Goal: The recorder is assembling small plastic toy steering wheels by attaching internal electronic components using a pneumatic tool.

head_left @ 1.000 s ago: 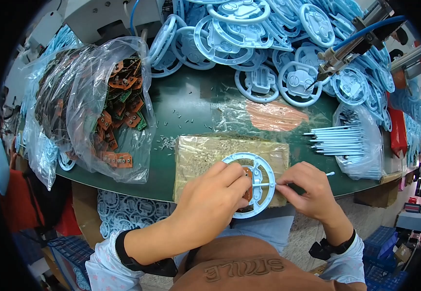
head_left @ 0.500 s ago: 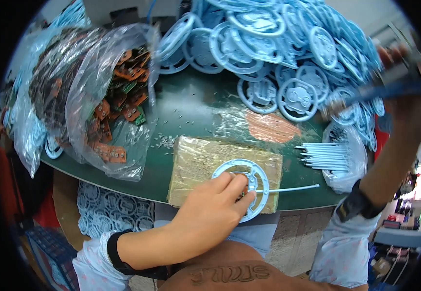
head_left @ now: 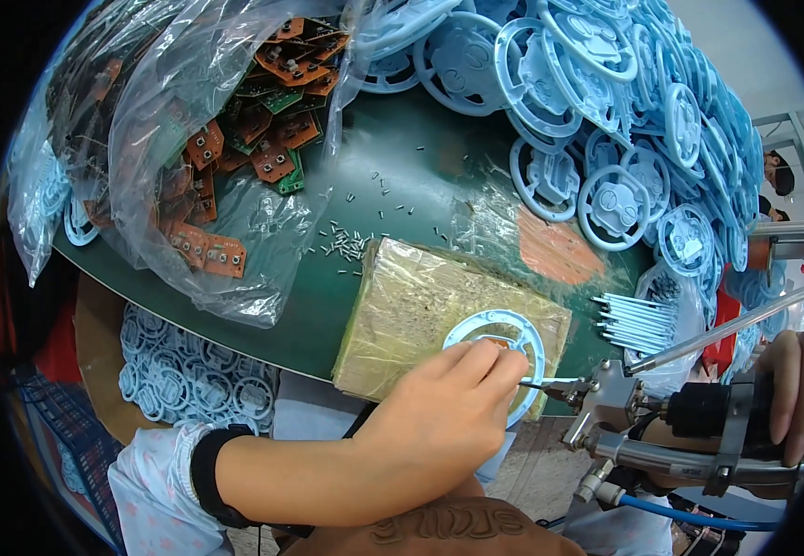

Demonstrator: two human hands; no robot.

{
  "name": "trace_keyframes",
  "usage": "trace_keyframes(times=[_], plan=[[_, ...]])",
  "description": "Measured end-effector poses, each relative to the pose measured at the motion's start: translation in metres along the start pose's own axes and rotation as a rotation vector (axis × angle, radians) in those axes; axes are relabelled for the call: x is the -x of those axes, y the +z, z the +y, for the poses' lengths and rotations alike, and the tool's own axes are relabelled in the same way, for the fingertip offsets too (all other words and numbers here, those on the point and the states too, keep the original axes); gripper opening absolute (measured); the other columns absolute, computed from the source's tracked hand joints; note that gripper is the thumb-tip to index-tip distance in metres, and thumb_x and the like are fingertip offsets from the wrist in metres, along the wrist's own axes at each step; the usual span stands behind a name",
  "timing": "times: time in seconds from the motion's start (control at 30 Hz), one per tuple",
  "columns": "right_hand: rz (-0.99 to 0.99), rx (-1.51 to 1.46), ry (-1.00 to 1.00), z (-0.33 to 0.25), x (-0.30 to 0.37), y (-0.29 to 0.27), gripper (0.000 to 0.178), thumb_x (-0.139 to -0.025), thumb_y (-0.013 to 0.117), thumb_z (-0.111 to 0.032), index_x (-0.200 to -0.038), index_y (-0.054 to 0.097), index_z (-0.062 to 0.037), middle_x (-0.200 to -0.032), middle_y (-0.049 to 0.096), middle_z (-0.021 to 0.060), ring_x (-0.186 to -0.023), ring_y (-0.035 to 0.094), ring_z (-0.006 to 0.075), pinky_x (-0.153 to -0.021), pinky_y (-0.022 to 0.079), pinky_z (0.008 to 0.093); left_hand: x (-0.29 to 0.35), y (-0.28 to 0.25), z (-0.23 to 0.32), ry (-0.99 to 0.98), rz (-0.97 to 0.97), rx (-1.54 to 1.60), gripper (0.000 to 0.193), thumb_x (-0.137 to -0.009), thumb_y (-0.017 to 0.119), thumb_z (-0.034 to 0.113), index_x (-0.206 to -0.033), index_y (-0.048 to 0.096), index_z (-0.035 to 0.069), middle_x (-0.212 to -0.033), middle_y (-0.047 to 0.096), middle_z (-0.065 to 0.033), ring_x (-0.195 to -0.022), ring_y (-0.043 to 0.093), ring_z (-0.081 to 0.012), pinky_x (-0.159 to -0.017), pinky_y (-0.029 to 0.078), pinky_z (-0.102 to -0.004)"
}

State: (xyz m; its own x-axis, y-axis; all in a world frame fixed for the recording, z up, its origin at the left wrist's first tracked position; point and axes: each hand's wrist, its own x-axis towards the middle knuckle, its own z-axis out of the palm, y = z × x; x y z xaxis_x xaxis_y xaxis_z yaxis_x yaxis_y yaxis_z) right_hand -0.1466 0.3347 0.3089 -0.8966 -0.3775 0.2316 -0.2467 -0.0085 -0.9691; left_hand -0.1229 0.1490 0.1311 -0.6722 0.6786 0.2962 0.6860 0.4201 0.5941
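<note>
My left hand [head_left: 448,403] pinches a light blue wheel-shaped plastic part [head_left: 537,345] against a block wrapped in clear film [head_left: 402,315]. A bit of orange board shows inside the ring, mostly hidden by my fingers. My right hand [head_left: 796,394], at the right edge, is wrapped round a power screwdriver [head_left: 698,410] with a metal head and a blue hose. Its thin tip points left and reaches the right side of the ring, over a light blue stick; whether it touches a screw I cannot tell.
A clear bag of orange and green circuit boards [head_left: 272,162] lies at left. Loose screws [head_left: 346,244] are scattered beside the block. Blue wheel parts [head_left: 615,208] are heaped at the back right, near a bundle of blue sticks [head_left: 638,322]. More wheels fill a box [head_left: 189,371] below the table.
My right hand has brought the screwdriver down from the upper right to the ring's right side. The left hand still holds the wheel part on the block. The whole view has shifted.
</note>
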Motion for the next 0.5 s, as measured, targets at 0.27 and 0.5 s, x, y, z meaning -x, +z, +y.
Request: trace_keyframes(times=[0.27,0.5], plan=[[0.061,-0.052,-0.094,0.012,0.006,0.007,0.047,-0.105,0.046,-0.019,-0.150,0.035,-0.0142,-0.083,0.051,0.0042,-0.072,0.058,0.0172,-0.067,0.053,0.0354,0.001,0.000,-0.001,0.003,0.024,-0.025,0.032,-0.076,0.061,0.014,-0.104,0.065,-0.001,-0.104,0.056,-0.0107,-0.103,0.056,-0.0260,-0.083,0.052,-0.0322],[0.097,0.038,-0.133,0.007,0.011,0.020,0.050,-0.104,0.049,-0.020,-0.151,0.034,-0.0103,-0.081,0.052,0.0036,-0.069,0.058,0.0179,-0.066,0.052,0.0368,0.001,-0.001,-0.006,0.000,-0.023,-0.020,0.031,-0.077,0.063,0.016,-0.104,0.066,0.001,-0.106,0.056,-0.0105,-0.102,0.057,-0.0258,-0.079,0.053,-0.0337]])
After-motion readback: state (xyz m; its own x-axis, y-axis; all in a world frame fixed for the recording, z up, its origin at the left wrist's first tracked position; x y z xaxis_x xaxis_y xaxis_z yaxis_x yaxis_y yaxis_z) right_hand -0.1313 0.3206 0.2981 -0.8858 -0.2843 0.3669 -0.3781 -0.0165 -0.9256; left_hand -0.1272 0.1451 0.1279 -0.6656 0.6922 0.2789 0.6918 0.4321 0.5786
